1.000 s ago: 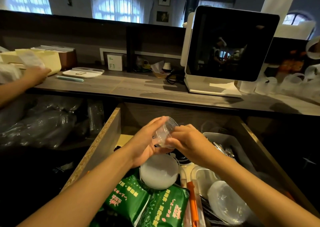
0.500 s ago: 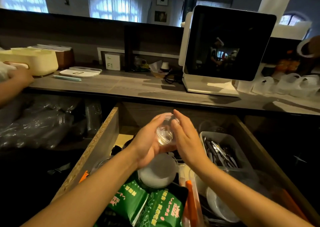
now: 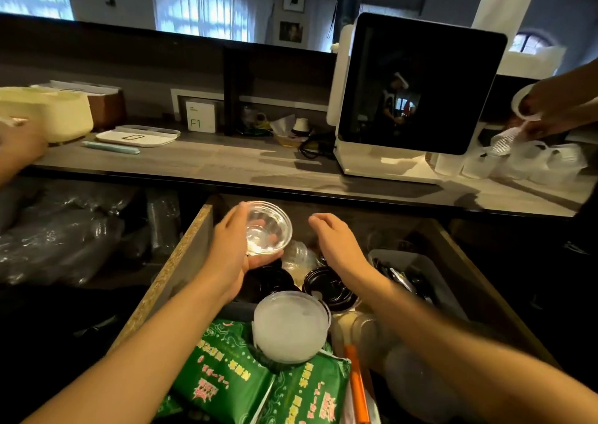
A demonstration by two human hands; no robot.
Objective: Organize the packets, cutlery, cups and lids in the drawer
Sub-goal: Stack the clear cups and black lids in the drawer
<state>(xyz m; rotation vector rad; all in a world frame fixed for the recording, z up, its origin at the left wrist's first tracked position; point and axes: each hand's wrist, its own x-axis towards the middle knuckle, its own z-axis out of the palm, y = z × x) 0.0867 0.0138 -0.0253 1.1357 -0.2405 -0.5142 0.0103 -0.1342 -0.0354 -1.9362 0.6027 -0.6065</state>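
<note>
Left hand (image 3: 238,255) cupping a clear plastic cup (image 3: 265,229) over the drawer's (image 3: 181,262) far left corner, right hand (image 3: 336,245) beside it, fingers relaxed, holding nothing, green packets (image 3: 246,375) at the near edge

Left hand (image 3: 236,249) curled round a cup (image 3: 266,228), right hand (image 3: 338,245) empty beside it, fingers loosely bent, both forearms stretched forward.
</note>
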